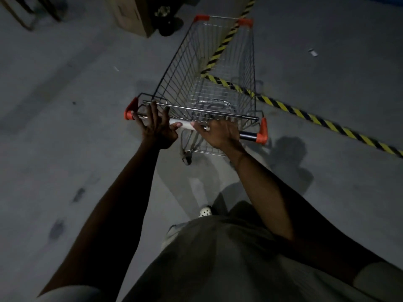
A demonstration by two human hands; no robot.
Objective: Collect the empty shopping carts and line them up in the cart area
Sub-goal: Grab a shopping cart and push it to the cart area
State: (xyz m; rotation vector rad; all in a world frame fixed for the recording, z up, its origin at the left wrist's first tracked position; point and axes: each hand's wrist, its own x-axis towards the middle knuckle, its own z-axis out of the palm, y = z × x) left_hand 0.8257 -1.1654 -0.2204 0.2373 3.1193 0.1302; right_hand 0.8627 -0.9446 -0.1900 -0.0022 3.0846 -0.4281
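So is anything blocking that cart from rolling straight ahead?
Partly. A cardboard box and a dark object stand on the floor ahead, left of the cart's front. The striped tape lies flat beneath it. The left hand and right hand hold its handle.

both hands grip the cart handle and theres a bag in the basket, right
No. The head view shows the shopping cart empty, with no bag inside. The left hand and right hand do grip its handle.
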